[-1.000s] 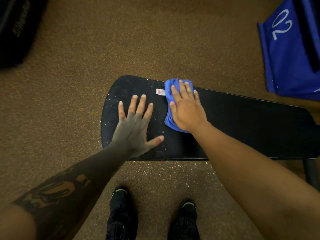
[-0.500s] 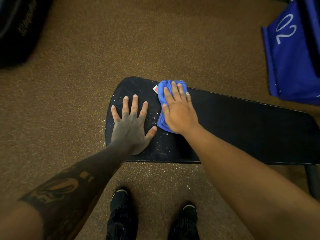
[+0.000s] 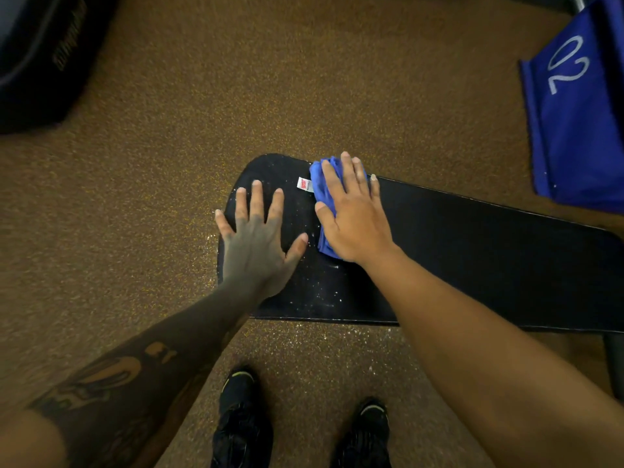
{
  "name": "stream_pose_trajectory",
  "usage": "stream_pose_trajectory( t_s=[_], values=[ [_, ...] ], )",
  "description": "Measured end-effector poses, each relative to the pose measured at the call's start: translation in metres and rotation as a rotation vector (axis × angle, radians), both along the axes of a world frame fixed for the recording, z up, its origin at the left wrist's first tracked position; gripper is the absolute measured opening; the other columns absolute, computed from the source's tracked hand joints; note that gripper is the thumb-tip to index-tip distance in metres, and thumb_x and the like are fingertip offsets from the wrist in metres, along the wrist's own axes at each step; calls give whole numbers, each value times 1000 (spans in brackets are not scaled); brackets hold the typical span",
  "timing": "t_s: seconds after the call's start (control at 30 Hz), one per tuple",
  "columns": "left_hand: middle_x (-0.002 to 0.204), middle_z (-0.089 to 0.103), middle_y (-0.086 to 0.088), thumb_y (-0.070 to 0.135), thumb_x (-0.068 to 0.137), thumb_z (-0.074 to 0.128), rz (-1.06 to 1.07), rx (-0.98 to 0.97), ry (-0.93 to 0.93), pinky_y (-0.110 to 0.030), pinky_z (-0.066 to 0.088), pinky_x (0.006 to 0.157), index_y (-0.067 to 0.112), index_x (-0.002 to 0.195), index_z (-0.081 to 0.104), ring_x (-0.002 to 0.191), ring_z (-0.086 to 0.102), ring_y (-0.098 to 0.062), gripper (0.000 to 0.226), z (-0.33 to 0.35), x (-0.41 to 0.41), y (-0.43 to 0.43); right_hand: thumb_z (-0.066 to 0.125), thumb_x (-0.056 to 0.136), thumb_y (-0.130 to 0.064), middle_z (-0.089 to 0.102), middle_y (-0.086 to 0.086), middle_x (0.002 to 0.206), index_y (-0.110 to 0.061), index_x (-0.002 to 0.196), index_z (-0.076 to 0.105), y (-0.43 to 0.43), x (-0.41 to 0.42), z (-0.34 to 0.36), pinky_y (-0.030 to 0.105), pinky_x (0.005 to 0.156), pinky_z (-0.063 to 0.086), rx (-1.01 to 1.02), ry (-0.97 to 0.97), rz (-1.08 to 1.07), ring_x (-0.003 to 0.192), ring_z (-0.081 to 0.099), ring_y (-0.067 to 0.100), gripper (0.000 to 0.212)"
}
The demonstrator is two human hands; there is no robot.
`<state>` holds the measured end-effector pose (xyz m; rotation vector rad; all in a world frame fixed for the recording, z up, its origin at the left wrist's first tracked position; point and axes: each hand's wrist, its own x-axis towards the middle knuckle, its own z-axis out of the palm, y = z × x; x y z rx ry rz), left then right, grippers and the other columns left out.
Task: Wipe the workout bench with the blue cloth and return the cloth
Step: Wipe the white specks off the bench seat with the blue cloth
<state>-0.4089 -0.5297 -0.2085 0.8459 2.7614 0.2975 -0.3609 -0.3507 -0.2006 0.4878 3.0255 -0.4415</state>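
The black workout bench [image 3: 489, 258] runs from the middle of the view to the right edge. Its left end is dusted with white specks. My right hand [image 3: 354, 217] presses flat on the bunched blue cloth [image 3: 319, 184] near the bench's far edge, covering most of it. The cloth's white tag [image 3: 303, 184] sticks out to the left. My left hand [image 3: 256, 241] lies flat on the bench's left end, fingers spread, a little left of the cloth and not touching it.
Speckled brown floor surrounds the bench, with white specks scattered below its near edge. A blue fabric item marked "02" [image 3: 574, 113] stands at the far right. A dark bulky object [image 3: 44, 55] fills the top left corner. My black shoes [image 3: 241, 417] are below the bench.
My right hand has slid the cloth leftward along the bench toward its rounded end. My left hand has shifted slightly left too, still flat.
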Motion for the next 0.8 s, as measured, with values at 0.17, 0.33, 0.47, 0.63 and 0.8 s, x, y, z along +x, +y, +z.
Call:
stream_pose_trajectory(
  t_s=[0.17, 0.33, 0.47, 0.63, 0.8],
  values=[
    [166, -5, -11, 75, 86, 37, 179, 11, -87, -65, 32, 110, 31, 154, 2, 149, 11, -42, 88, -8, -15, -11, 33, 99, -50, -9, 15, 165, -21, 157, 2, -3, 2, -9, 52, 122, 0, 42, -159, -34, 151, -14, 31, 72],
    [165, -5, -10, 72, 89, 35, 172, 29, -78, -55, 45, 97, 33, 154, 3, 139, 28, -42, 83, -8, -14, -11, 31, 102, -40, -3, 13, 165, -24, 157, 11, 4, -11, -8, 49, 122, 1, 35, -109, -69, 151, -9, 31, 61],
    [166, -6, -9, 71, 89, 35, 175, 32, -75, -53, 47, 94, 31, 155, 3, 137, 30, -40, 83, -7, -15, -13, 31, 102, -36, 1, 14, 165, -19, 157, 14, -16, -26, -10, 49, 122, 2, 40, -85, -182, 151, -5, 32, 60],
    [166, -5, -6, 72, 88, 39, 191, 46, -95, -51, 48, 93, 29, 155, 3, 135, 33, -39, 87, -7, -15, -14, 33, 102, -33, 2, 8, 166, -20, 157, 15, -10, -28, -10, 48, 122, 5, 51, -81, 108, 152, -5, 26, 59],
    [166, -7, -4, 67, 92, 37, 198, 47, -102, -50, 46, 95, 29, 155, 2, 137, 30, -37, 81, -5, -15, -15, 32, 102, -31, 7, 13, 165, -14, 156, 18, -31, -49, -10, 49, 122, 4, 26, -51, -107, 152, 0, 31, 58]
  ],
)
